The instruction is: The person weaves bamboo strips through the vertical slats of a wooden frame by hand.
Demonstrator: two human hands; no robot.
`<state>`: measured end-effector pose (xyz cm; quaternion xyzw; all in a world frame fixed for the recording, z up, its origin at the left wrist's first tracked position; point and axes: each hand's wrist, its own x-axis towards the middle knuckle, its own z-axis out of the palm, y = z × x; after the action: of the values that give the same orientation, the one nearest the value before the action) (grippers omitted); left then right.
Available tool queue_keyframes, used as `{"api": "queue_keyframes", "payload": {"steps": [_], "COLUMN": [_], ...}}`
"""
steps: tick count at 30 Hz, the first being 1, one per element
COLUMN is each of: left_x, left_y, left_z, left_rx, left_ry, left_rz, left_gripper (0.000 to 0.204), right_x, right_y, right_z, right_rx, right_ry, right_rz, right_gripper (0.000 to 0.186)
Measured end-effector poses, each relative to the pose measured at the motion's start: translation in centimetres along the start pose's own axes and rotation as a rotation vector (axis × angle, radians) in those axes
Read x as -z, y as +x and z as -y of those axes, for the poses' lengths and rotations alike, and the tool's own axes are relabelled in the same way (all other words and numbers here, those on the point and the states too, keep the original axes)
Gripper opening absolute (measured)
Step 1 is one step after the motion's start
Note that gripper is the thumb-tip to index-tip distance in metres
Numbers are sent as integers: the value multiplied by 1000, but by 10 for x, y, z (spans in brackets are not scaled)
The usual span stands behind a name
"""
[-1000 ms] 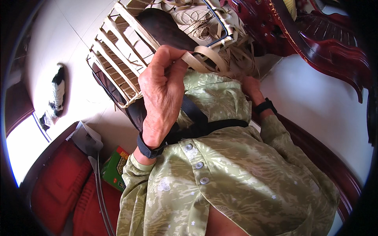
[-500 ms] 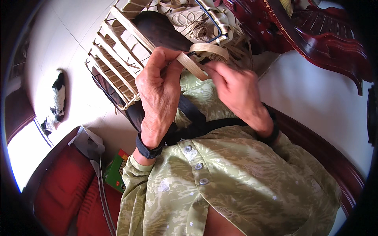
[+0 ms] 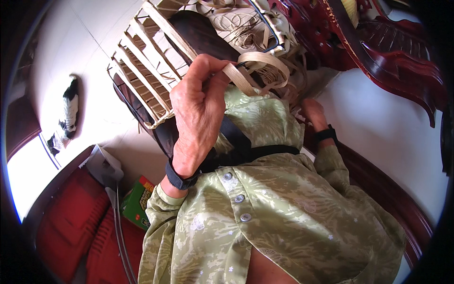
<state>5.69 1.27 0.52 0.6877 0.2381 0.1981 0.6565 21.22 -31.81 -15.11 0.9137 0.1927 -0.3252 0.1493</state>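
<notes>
My left hand is closed, pinching a flat tan strip between thumb and fingers. From the pinch the strip curls into a loose loop over my lap, beside the dark frame bar. My right hand is low at my right side, next to the edge of the dark wooden seat. Its fingertips are hidden, so whether it grips anything is unclear. Beyond my left hand stands a frame wrapped in tan strips, its dark bars partly covered by slats of the same material.
Coiled tan cord and loose strips lie beyond the frame. Carved dark red wooden furniture stands at the upper right. A black and white animal lies on the pale floor at left. Red cushions and a green box are lower left.
My right hand has left the strip's loop and moved right and down to my side. My left hand still pinches the strip, now slightly further right in view.
</notes>
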Motion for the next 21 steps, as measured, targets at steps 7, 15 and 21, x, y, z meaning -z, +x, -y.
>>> {"api": "queue_keyframes", "payload": {"steps": [7, 15, 21], "left_x": [-2, -4, -4], "left_y": [-1, -1, -2], "left_z": [-6, -5, -6], "left_rx": [-21, -14, -10], "left_ry": [49, 19, 3], "left_rz": [-35, -48, -47], "left_gripper": [9, 9, 9], "right_x": [139, 141, 31], "right_y": [-118, -87, -11], "right_z": [119, 178, 69], "right_rx": [479, 502, 254], "right_ry": [540, 563, 290], "right_rz": [-608, -638, -541], "right_gripper": [11, 12, 24]}}
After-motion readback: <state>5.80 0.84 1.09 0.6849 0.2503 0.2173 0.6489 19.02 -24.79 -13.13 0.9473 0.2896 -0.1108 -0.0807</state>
